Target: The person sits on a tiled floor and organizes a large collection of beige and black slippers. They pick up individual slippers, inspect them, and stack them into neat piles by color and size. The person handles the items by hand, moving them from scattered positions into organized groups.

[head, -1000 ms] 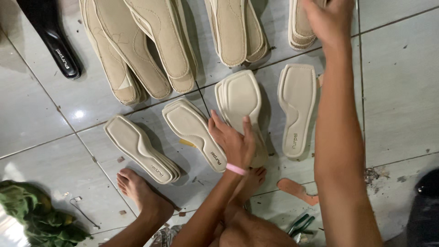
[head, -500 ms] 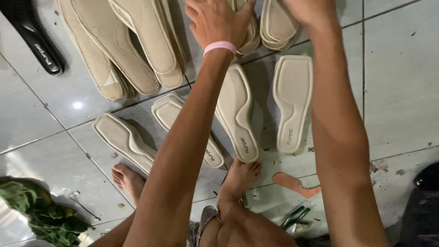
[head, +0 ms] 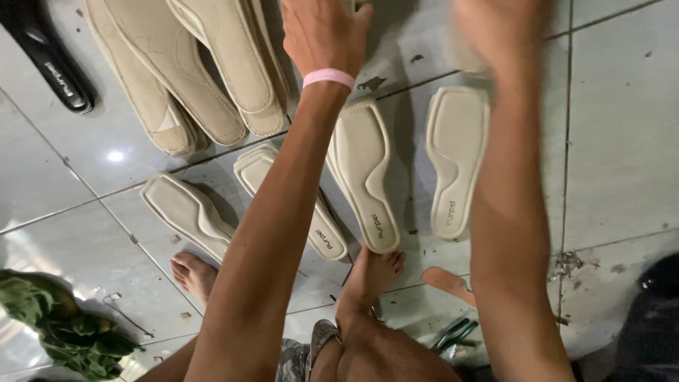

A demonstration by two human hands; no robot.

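Left hand (head: 322,32) reaches over beige insole stacks (head: 212,71) at the tiled floor's (head: 622,141) far edge; fingers loosely spread, holding nothing; right hand (head: 495,28) blurred, grip state unclear; more insoles (head: 364,173) lie between the arms; black sole (head: 49,60) far-left corner.

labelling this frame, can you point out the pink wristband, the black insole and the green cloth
pink wristband (head: 328,77), head view, middle of the band on the left wrist
black insole (head: 49,62), head view, middle of its glossy top face
green cloth (head: 64,329), head view, centre of the crumpled heap
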